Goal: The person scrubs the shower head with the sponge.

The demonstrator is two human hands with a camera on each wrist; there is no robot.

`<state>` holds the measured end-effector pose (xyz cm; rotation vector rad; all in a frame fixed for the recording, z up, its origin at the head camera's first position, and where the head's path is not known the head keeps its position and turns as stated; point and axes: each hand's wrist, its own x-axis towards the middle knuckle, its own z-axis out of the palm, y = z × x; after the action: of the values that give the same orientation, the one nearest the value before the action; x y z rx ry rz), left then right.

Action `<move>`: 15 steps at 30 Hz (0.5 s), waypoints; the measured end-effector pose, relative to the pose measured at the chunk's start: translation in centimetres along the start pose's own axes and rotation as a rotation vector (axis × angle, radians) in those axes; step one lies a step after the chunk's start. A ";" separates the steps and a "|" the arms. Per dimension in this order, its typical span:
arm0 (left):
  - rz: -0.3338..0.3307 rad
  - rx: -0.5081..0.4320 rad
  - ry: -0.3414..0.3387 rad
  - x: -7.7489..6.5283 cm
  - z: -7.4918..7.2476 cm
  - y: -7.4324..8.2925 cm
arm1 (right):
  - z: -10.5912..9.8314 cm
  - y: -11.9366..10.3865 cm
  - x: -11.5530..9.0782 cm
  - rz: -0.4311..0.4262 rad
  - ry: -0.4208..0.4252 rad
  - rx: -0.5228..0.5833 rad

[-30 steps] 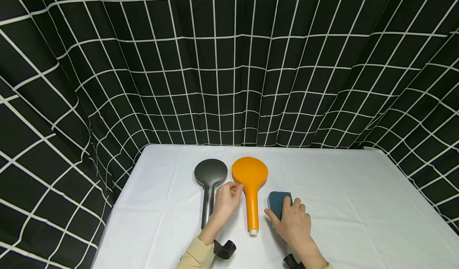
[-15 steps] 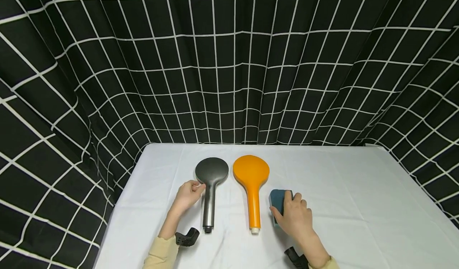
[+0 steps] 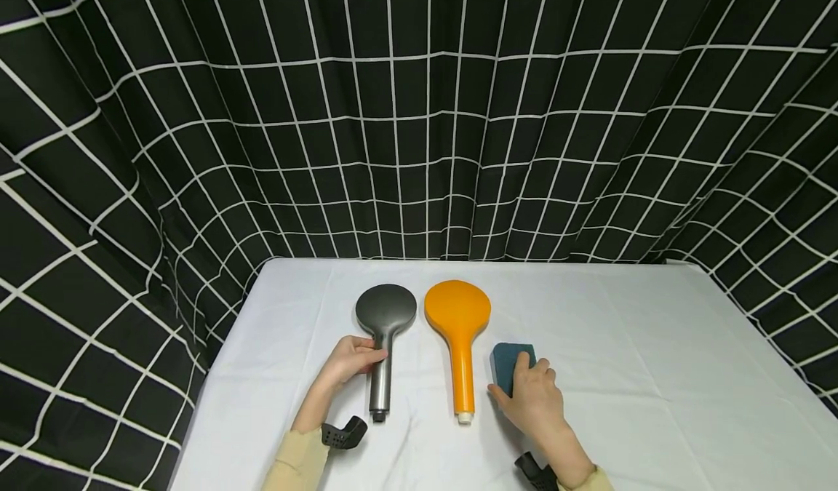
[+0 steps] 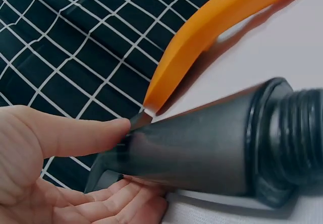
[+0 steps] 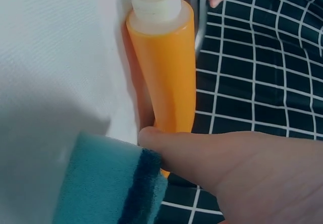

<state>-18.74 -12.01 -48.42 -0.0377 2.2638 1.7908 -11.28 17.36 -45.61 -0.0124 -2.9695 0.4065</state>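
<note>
The dark grey handheld shower head [image 3: 386,309] lies face-down or face-up, I cannot tell which, on the white table. My left hand [image 3: 353,361] pinches its handle just below the head, thumb above and fingers underneath. Its threaded end [image 4: 303,133] points at the camera in the left wrist view. To the right, an orange shower head [image 3: 457,309] lies parallel, with a white threaded tip [image 5: 156,2] and nobody touching it. Further right, my right hand [image 3: 535,396] holds a teal sponge [image 3: 507,364] with a dark blue layer; its other fingers are hidden in the right wrist view.
A white cloth [image 3: 655,374] covers the table. Black curtains with a white grid [image 3: 419,113] enclose the back and both sides. Black camera mounts [image 3: 345,433] sit at the wrists.
My left hand has moved left from beside the orange shower head to the grey one, and its thumb now lies over the handle. The right hand stays with the sponge.
</note>
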 end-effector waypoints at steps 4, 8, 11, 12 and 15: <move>0.016 -0.009 -0.042 0.5 0.0 -0.1 | 0.1 0.1 0.0 -0.006 0.018 -0.002; 0.039 -0.040 -0.102 0.8 -0.2 -0.4 | 0.2 0.2 0.1 0.009 0.019 0.019; 0.051 -0.096 -0.167 0.9 -0.4 -0.7 | 0.1 0.2 0.2 0.023 0.015 0.038; 0.050 -0.118 -0.188 0.9 -0.4 -0.8 | 0.0 0.2 0.2 0.026 0.011 0.044; 0.054 -0.181 -0.237 0.9 -0.5 -1.2 | -0.3 0.2 0.2 0.031 0.023 0.052</move>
<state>-19.48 -12.62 -49.63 0.1940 1.9534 1.9108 -11.43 17.64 -45.33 -0.0566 -2.9383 0.4848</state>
